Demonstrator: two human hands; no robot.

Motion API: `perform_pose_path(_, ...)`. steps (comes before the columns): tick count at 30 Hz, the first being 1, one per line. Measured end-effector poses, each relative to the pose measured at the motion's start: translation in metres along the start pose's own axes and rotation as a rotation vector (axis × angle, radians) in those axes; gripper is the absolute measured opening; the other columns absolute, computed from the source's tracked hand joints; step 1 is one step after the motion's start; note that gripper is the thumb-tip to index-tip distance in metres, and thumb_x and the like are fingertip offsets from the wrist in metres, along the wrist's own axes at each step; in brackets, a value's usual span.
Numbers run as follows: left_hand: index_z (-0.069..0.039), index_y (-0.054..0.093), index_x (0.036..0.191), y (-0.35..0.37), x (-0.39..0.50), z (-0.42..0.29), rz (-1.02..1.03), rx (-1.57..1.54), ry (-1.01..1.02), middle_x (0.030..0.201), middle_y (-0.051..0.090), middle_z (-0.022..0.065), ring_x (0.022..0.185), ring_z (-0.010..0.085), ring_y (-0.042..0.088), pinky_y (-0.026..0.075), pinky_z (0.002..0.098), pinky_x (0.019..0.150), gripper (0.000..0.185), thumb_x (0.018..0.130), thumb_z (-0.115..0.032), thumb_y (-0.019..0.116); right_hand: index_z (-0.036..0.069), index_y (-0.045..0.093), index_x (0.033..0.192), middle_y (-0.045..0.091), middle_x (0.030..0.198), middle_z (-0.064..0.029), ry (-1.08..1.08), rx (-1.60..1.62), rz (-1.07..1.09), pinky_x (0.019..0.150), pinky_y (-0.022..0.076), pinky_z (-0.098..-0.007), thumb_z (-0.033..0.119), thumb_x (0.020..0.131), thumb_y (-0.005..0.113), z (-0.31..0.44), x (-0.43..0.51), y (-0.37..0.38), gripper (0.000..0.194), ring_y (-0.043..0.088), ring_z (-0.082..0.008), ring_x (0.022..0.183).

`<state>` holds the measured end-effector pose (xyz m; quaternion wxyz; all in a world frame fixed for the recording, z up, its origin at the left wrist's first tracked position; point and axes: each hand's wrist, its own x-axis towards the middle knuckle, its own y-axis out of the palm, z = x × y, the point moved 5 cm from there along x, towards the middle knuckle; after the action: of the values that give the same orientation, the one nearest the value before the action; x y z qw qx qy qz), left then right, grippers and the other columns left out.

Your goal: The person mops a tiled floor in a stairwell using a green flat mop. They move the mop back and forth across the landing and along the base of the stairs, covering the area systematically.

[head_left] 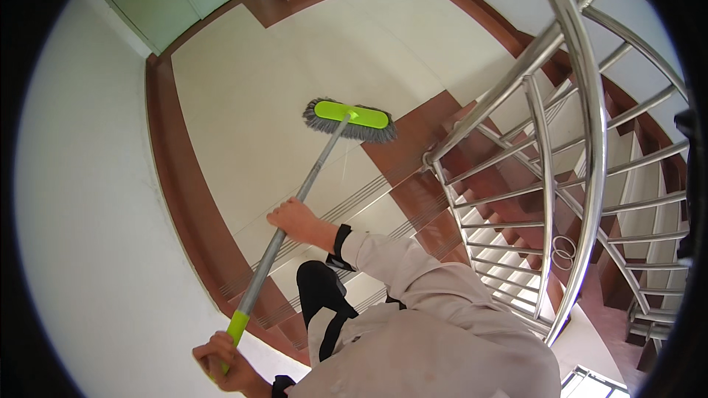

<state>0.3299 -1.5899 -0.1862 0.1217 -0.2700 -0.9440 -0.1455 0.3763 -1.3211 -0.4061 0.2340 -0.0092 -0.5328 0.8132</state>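
Observation:
A dust mop with a lime-green plate (332, 111) and grey fringed strands (365, 134) rests on the cream tiled landing (265, 88). Its grey metal pole (260, 271) slants down toward me. My right hand (298, 220) is wrapped around the pole partway along its length. Lower down, by the white wall, my left hand (228, 362) grips the lime-green handle sleeve (237, 327) at the pole's near end. My beige sleeves have dark cuffs, and my torso covers part of the steps below.
A stainless-steel stair railing (545, 177) curves along the right, beside more flights of steps (514, 243). Grooved step edges (354, 199) cross in front of me. Reddish-brown border tiles (182, 160) follow the white wall (99, 188). A pale green door (182, 0) stands at upper left.

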Motion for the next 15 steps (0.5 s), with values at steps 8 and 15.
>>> perform_pose_path(8, 0.001, 0.055, 0.088, 0.119, -0.067, 0.019, 0.469, 0.106, 0.104, 0.073, 0.056, 0.009, 0.073, 0.0205, 0.05, 0.044, 0.04, 0.081, 0.007, 0.081, 0.0, 0.053, 0.016, 0.052, 0.083, 0.058, 0.079, -0.0007, 0.129, 0.087, -0.225, 0.087, 0.0397, -0.0394, 0.001, 0.067, 0.067, -0.115, -0.085, -0.072, 0.026, 0.058, -0.0258, 0.087)
perform_pose_path(15, 0.003, 0.046, 0.086, 0.066, -0.076, -0.042, 0.183, 0.016, 0.129, 0.055, 0.039, 0.0037, 0.05, 0.0146, 0.04, 0.039, 0.0298, 0.059, 0.014, 0.091, -0.01, 0.044, 0.017, 0.054, 0.083, 0.058, 0.073, -0.0017, 0.146, 0.102, -0.225, 0.079, 0.0405, -0.0408, 0.006, 0.064, 0.069, -0.021, -0.131, -0.065, 0.027, 0.058, -0.0276, 0.078)
